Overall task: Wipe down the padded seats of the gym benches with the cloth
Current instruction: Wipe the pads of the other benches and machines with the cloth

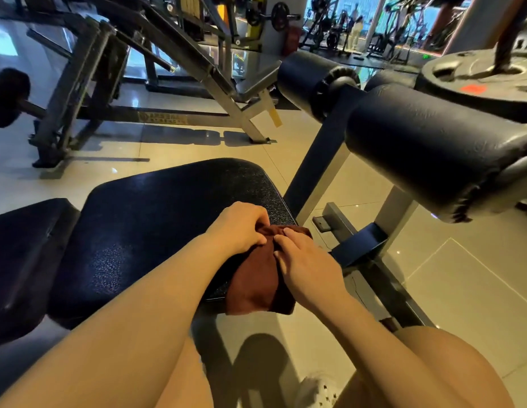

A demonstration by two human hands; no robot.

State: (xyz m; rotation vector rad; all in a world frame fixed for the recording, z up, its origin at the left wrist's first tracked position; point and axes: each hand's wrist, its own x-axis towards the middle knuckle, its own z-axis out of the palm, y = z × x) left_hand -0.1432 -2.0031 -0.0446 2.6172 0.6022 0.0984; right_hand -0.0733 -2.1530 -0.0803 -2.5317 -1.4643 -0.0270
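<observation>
both hands, left hand point(240, 228) & right hand point(303, 260), grip cloth point(256, 278) btwn them.

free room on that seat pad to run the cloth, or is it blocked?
Bare: most of the seat pad, from the back pad on the left across to the hands. Crowded: its right near corner, where the left hand and right hand bunch the cloth, draped over the edge.

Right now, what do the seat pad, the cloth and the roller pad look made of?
Seat pad: black vinyl or faux leather, going by its pebbled grain and dull sheen.
Cloth: brown soft fabric, matte, folds and droops; possibly microfibre.
Roller pad: smoother black vinyl-like cover, glossy, puckered at the end cap.
</observation>
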